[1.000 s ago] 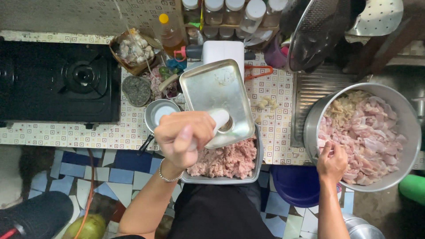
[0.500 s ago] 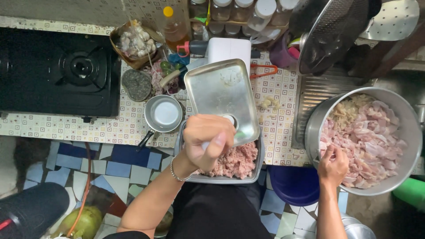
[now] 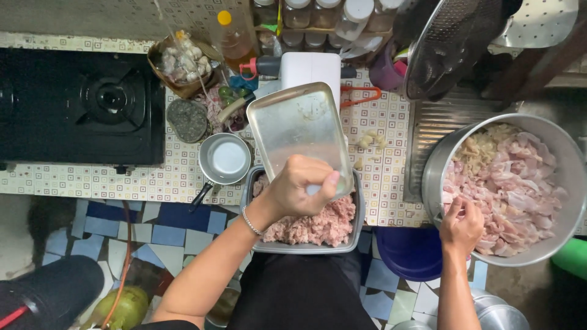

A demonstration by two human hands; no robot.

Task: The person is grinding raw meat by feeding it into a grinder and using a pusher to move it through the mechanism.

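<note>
Raw pink meat pieces (image 3: 513,183) fill the big round steel basin (image 3: 435,183) at my right, so I judge plenty remains. My right hand (image 3: 461,225) curls into them, grasping some. My left hand (image 3: 299,186) clenches a white pusher (image 3: 313,189) over the shiny feed tray (image 3: 296,125); minced meat (image 3: 318,225) already heaps the grey rectangular tray (image 3: 306,247) beneath.

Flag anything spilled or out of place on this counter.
A few pale scraps lie loose on the tiled counter, between the grinder's feed tray and the big bowl of raw meat. Nothing else stands out.
</note>
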